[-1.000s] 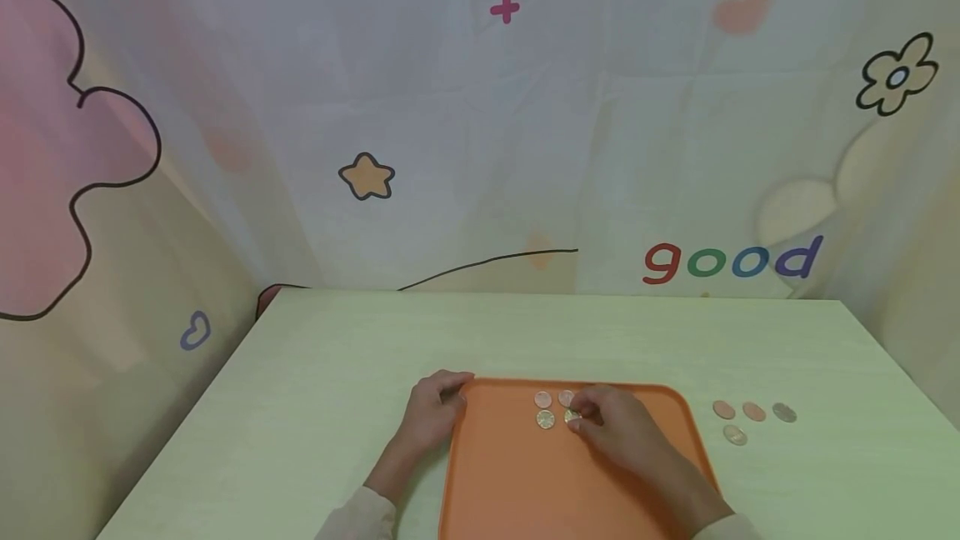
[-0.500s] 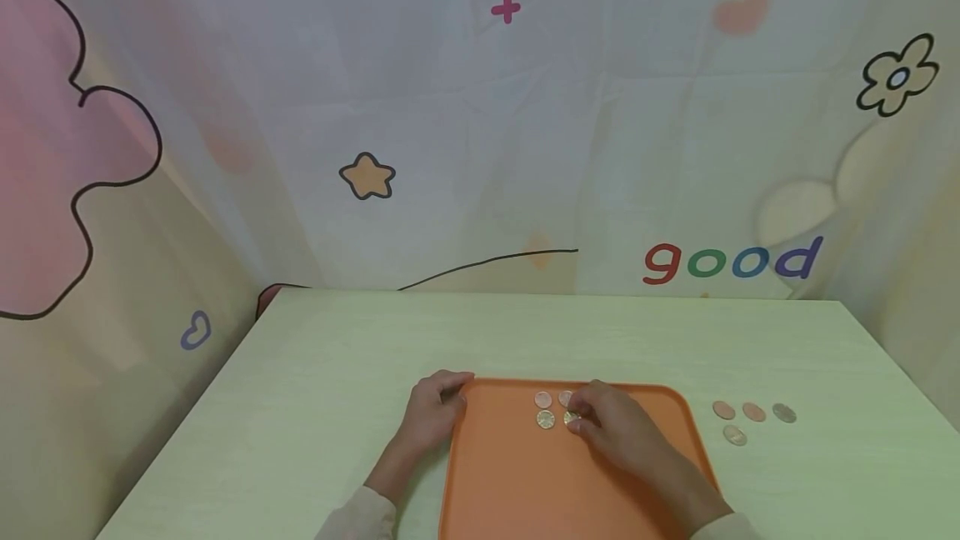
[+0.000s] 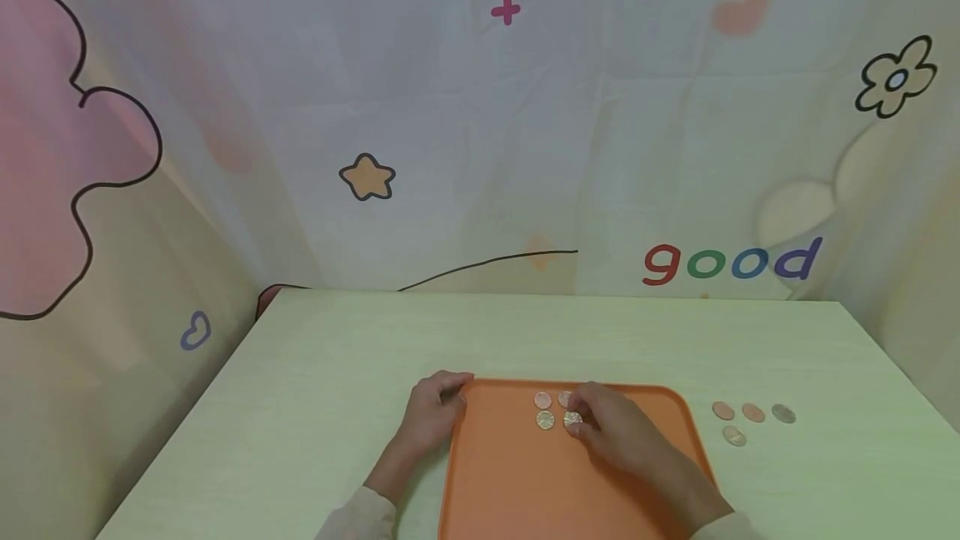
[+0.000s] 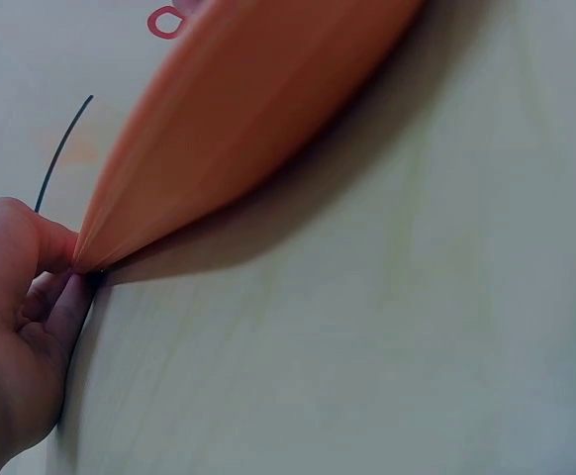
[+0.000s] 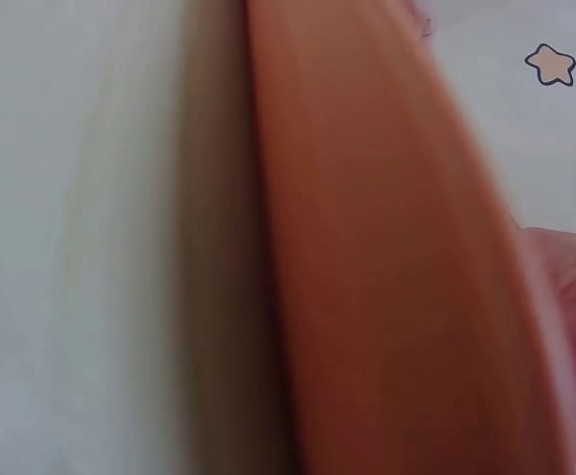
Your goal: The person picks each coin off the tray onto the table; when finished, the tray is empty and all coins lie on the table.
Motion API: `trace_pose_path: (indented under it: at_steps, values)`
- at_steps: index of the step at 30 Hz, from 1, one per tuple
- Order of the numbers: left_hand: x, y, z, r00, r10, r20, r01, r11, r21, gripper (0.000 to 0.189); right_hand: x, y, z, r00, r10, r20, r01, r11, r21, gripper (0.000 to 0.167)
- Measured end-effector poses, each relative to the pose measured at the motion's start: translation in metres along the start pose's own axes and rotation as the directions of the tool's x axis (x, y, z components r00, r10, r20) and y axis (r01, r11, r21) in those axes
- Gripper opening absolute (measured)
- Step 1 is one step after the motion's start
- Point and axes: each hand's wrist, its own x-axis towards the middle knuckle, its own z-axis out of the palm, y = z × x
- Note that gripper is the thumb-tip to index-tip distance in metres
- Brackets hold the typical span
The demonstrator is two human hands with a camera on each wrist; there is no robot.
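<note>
In the head view, my left hand (image 3: 435, 411) holds the far left corner of an orange tray (image 3: 510, 482). The left wrist view shows the thumb and fingers of that hand pinching the tray's rim (image 4: 120, 188). My right hand (image 3: 622, 436) is over the tray, with thumb and forefinger at the edge of a gold-coloured coin (image 3: 572, 419). Behind that coin, a copper-coloured coin (image 3: 565, 398) is partly covered by the forefinger. To their left lie another copper-coloured coin (image 3: 542, 400) and a gold-coloured coin (image 3: 545, 420), making two rows.
On the pale table (image 3: 360, 340), right of the tray, lie two copper-coloured coins, one (image 3: 723, 411) left of the other (image 3: 753, 412), a dark grey coin (image 3: 783, 413) and a gold-coloured coin (image 3: 734, 436). A printed curtain (image 3: 465, 123) hangs behind the table.
My right thumb and forefinger have shifted slightly at the near right coin, and more of its face shows. The left hand and the tray stay where they were.
</note>
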Motion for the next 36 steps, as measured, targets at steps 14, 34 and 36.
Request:
trace_pose_path:
  at_steps: [14,34,36]
  values:
    - [0.000,0.000,0.000,1.000,-0.003,-0.010,0.004,1.000,0.024,0.035,-0.003,0.012,0.003,0.981,-0.190,-0.041,0.189,0.982,-0.022,0.014]
    - [0.002,0.000,0.001,1.000,-0.011,0.007,0.011,1.000,0.010,0.035,-0.011,0.024,-0.001,0.986,-0.164,-0.013,0.164,0.974,0.154,0.025]
    - [0.002,0.000,0.001,1.000,-0.011,0.009,0.011,1.000,0.010,0.035,-0.013,0.025,-0.001,0.988,-0.149,-0.035,0.153,0.975,0.159,0.027]
